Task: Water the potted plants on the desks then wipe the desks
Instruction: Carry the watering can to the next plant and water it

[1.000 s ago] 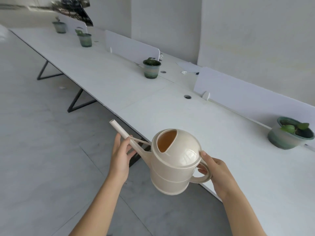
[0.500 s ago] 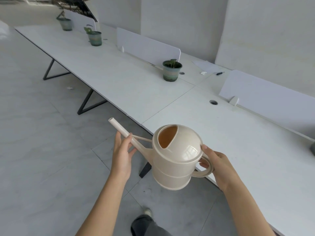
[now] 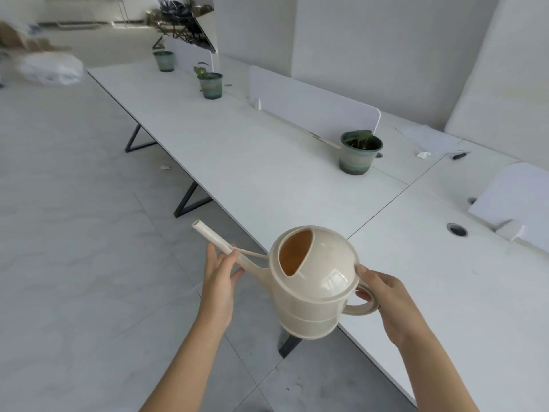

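I hold a cream plastic watering can (image 3: 315, 286) over the floor, just off the front edge of the long white desk (image 3: 255, 162). My right hand (image 3: 386, 301) grips its ring handle. My left hand (image 3: 221, 278) supports the long spout from below, fingers wrapped partly round it. The spout points up and to the left. Three green potted plants stand on the desk: the nearest pot (image 3: 359, 152) ahead to the right, a middle pot (image 3: 210, 84) farther back, and a far pot (image 3: 164, 59) near the desk's end.
White divider panels (image 3: 312, 110) stand along the back of the desk. Round cable holes (image 3: 457, 229), a pen (image 3: 460, 155) and paper (image 3: 427, 138) lie at the right. Black desk legs (image 3: 190, 200) stick out over the grey tiled floor. A white bag (image 3: 50, 68) lies far left.
My view has swung left along the desk; the rightmost pot left the frame and the other pots shifted right and nearer. Both hands keep the same hold on the can.
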Tool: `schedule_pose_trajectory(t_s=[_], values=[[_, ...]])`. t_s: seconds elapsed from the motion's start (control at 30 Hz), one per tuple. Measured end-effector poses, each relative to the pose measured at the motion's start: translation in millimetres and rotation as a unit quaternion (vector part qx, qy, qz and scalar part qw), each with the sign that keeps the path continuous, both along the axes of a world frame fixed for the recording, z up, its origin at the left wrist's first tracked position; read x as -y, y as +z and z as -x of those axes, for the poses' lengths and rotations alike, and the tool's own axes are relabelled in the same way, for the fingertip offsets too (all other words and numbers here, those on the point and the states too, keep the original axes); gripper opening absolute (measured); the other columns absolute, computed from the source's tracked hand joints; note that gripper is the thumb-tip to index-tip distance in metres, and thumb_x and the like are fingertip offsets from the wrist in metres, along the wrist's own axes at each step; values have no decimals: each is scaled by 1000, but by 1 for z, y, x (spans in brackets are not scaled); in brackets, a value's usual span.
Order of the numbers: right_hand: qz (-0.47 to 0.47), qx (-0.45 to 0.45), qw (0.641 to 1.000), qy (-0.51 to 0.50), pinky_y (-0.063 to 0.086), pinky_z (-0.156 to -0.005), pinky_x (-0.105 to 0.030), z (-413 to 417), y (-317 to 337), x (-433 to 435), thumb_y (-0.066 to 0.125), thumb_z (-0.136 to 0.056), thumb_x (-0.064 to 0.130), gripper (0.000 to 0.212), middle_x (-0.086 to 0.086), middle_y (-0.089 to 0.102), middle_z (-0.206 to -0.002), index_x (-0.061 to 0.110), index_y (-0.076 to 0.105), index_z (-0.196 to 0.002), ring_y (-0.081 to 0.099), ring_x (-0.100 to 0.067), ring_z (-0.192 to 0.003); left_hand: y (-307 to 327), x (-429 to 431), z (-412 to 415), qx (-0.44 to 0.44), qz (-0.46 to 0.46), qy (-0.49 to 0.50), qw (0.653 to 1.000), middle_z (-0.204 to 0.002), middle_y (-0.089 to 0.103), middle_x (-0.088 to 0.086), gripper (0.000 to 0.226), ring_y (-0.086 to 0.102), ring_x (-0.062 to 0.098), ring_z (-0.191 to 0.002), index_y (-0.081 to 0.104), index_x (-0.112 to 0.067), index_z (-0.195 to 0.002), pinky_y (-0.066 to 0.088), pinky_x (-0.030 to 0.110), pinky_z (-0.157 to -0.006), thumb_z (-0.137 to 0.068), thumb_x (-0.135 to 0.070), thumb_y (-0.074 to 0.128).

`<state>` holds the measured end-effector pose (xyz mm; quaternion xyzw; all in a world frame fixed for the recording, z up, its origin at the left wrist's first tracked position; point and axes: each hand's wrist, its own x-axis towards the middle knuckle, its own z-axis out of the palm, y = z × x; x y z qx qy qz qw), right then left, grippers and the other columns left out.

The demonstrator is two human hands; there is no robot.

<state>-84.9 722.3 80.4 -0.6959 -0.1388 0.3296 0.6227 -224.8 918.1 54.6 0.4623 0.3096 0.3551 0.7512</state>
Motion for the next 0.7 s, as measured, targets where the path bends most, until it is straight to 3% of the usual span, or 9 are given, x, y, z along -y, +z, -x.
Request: schedule_pose_trajectory(t_s=[0.23,0.4,0.53,0.7], values=[[26,-12,1000,0,44,-82,-25,-11,-4,-75,64,-52,58,71,3,75,-80,-4,69,-86,65,-9,-88,-14,-80,-18,1,7,1,1000,-91,51,1,41,50,22,-102,34,-7,-136,41,44,-101,-95,-8,40],[36,-6,998,-51,45,-83,-27,-6,-14,-129,59,-65,46,51,5,75,-78,-1,71,-84,65,-12,-89,-20,-144,-37,-1,11,-53,999,-84,53,-2,24,54,17,-89,43,-18,-116,45,27,-79,-95,-8,39],[22,-3,995,-98,45,-86,-30,7,-14,-172,61,-63,48,36,6,76,-81,16,76,-72,66,-12,-90,-11,-199,-46,19,-13,-122,992,-92,55,1,30,56,18,-93,45,-14,-123,46,29,-82,-94,-7,40],[16,17,987,-160,46,-94,-35,24,-8,-215,72,-49,66,58,0,76,-91,16,77,-79,66,-18,-98,0,-255,-62,31,-15,-194,980,-90,51,0,35,50,19,-95,52,-33,-107,42,32,-87,-74,-22,50]])
